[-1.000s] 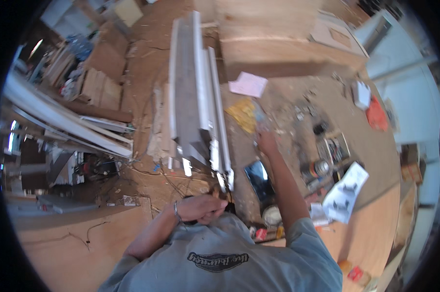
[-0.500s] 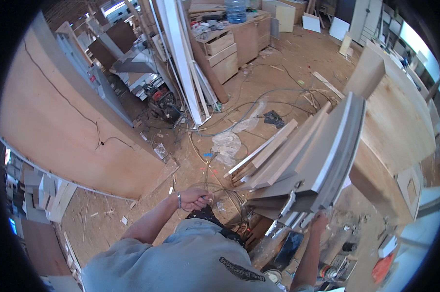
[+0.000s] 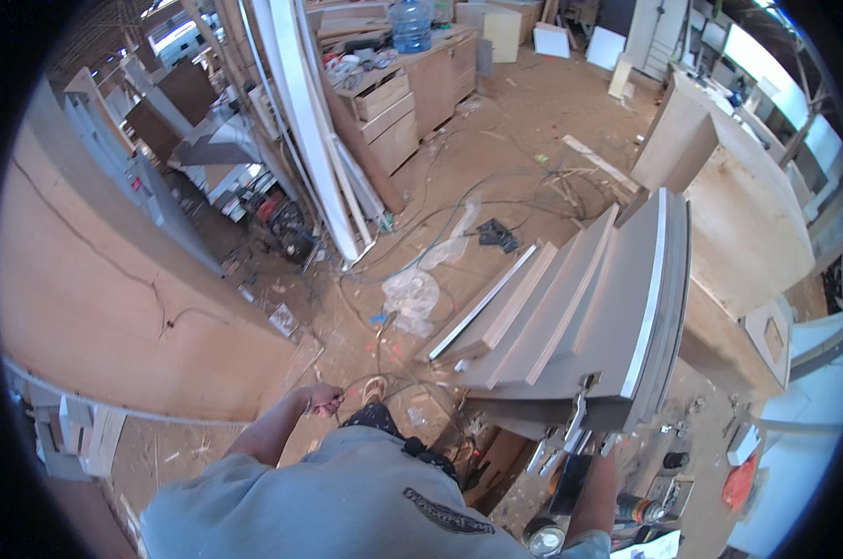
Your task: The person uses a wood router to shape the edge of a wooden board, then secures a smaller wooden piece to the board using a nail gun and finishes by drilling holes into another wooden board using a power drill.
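My left hand (image 3: pixel 326 399) hovers over the floor in front of me, its fingers curled closed; whatever they hold, if anything, is too small to make out. At the near end of a stack of leaning boards, my right hand (image 3: pixel 607 445) is at the lower edge of a grey panel (image 3: pixel 612 321) with a white edge strip. Its fingers are mostly hidden there, apparently gripping that edge. Metal hardware (image 3: pixel 578 410), possibly hinges or slides, sticks out from the panel's near end. Several narrower boards (image 3: pixel 524 317) lean beside it on the left.
A large wooden panel (image 3: pixel 132 307) stands at left. Cables and a crumpled plastic sheet (image 3: pixel 410 298) lie on the floor. Wooden cabinets (image 3: pixel 733 196) stand at right. Near my right forearm are a tin (image 3: pixel 544 538), a spray can (image 3: pixel 640 509) and a red bag (image 3: pixel 740 483).
The grey panel has shifted right against the background, showing more of its face, and my right hand has moved with it. My left hand has moved left. The whole view has turned slightly right.
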